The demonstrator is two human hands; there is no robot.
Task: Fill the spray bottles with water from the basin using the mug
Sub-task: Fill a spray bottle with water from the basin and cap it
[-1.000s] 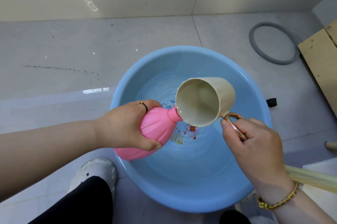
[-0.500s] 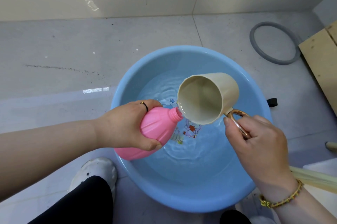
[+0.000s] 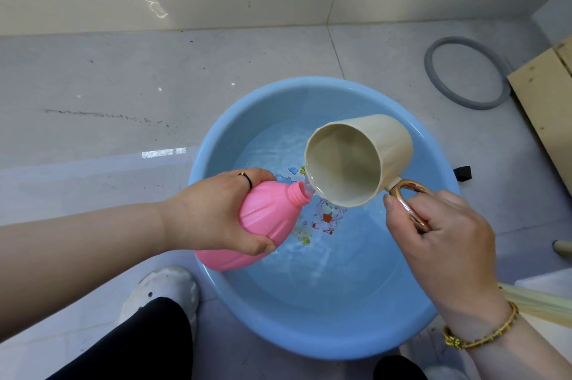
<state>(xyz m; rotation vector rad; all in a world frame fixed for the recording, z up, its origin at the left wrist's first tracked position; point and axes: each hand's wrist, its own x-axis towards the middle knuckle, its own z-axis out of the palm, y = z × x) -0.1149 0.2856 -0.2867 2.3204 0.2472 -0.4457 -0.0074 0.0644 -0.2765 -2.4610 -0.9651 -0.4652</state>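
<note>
A round blue basin holding water stands on the tiled floor. My left hand grips a pink bottle with no cap, tilted over the basin's left rim, its neck pointing right. My right hand holds the copper handle of a beige mug, which is tipped to the left with its lip just above the bottle's mouth. A little water lies at the mug's lower lip and trickles onto the bottle's neck.
A grey ring lies on the floor at the back right, next to a wooden board. A small black object sits right of the basin. My white shoe and dark trouser leg are at the lower left. A wall runs behind.
The mug has risen and tipped further to the left over the bottle's mouth. The water in the basin ripples. My left hand and the bottle have stayed in place.
</note>
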